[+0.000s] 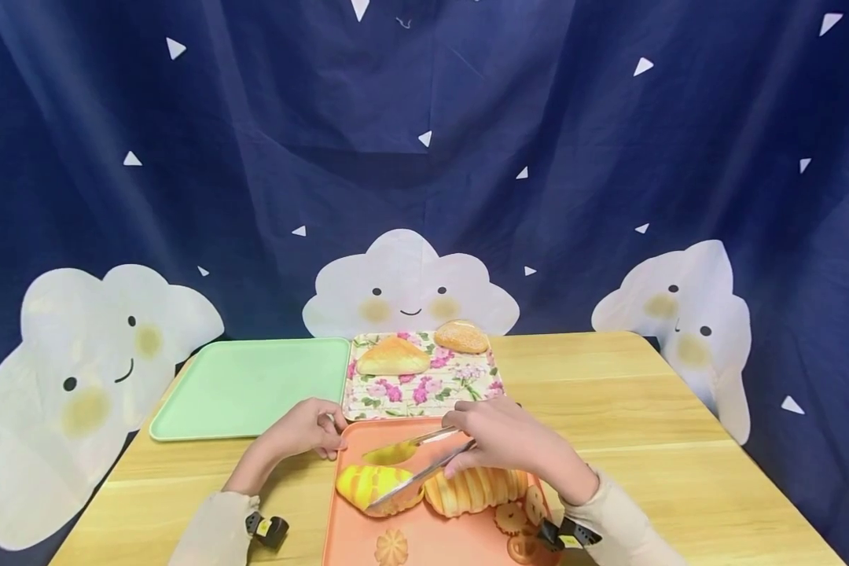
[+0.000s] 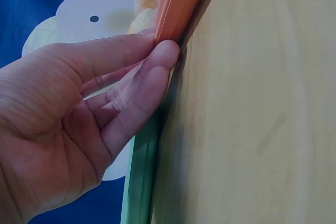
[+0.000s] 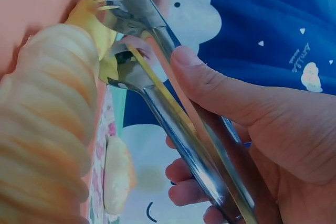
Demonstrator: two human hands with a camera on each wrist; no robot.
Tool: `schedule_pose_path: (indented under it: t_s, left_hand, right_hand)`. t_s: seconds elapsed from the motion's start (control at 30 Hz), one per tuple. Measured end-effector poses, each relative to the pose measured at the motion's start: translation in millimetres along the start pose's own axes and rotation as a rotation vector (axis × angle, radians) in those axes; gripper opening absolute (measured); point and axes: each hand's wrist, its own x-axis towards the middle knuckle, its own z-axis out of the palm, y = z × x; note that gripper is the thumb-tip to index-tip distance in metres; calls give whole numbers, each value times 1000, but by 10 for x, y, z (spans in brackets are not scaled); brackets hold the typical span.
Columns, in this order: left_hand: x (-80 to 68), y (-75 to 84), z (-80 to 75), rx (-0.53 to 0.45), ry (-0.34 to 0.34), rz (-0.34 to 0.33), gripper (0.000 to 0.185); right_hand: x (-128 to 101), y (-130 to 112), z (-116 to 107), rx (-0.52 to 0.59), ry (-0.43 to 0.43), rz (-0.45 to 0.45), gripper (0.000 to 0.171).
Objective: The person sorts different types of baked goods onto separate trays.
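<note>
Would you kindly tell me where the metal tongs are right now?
In the head view, the metal tongs are in the right hand, over the orange tray, tips at the yellow striped bun.

Orange tray (image 1: 354, 534) and cookie (image 1: 392, 548) cut off at bottom edge

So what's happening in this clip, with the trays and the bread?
A person's right hand grips metal tongs, their open tips over a yellow striped bread roll on the orange plastic tray. The left hand pinches that tray's left edge. A ridged golden loaf lies beside the roll. Behind, a floral tray holds two buns, next to a green tray.
</note>
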Motion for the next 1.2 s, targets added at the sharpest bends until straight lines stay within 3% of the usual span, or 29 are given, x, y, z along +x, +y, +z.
schedule_pose_path:
  t_s: [0.47, 0.8, 1.2]
  left_hand:
    - [-22, -1, 13, 5, -10, 12, 12]
    - [-16, 2, 10, -1, -14, 20, 12]
    - [-19, -15, 7, 32, 3, 34, 7]
  right_hand:
    - [17, -25, 80, -78, 24, -45, 49]
    - [23, 14, 56, -206, 208, -141, 37]
    - [21, 95, 13, -246, 441, -247, 41]
